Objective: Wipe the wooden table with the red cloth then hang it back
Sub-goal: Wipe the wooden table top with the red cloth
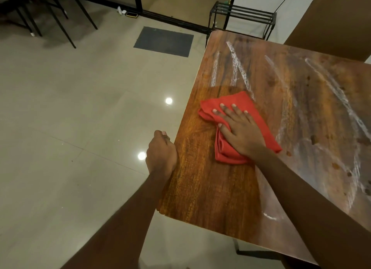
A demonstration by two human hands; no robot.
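A folded red cloth (212,108) lies on the wooden table (210,188), near its left edge. My right hand (239,131) presses flat on the cloth, fingers spread and pointing to the far left. My left hand (161,153) is closed into a fist and rests against the table's left edge, holding nothing that I can see. White streaks and smears (239,67) run across the far and right parts of the tabletop. Small brown spots (313,140) dot the right side.
A brown chair back (331,21) stands beyond the table's far right corner. A black metal rack (241,13) sits on the floor behind the table. A dark floor mat (163,41) and black chair legs (60,17) are at the far left on the glossy tiled floor.
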